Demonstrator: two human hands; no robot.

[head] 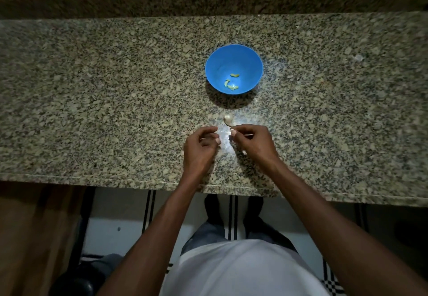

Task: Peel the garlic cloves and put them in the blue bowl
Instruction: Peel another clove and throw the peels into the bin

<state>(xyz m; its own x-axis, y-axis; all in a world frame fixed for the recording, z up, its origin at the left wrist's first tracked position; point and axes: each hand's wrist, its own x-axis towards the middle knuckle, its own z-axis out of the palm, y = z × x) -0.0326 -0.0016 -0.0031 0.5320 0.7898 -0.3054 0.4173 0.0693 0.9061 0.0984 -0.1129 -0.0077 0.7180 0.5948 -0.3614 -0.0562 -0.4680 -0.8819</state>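
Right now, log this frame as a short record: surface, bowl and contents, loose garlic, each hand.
surface: speckled granite counter
bowl: blue bowl, upright, beyond the hands
bowl contents: a few peeled cloves
loose garlic: one unpeeled clove on the counter between bowl and hands
left hand: fingers curled, contents unclear
right hand: pinching a small pale piece, clove or skin unclear

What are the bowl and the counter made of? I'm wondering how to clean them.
The blue bowl looks like plastic: uniform matte colour, thin rim. The counter looks like polished granite: speckled beige and black grain, with a light glare between the hands.
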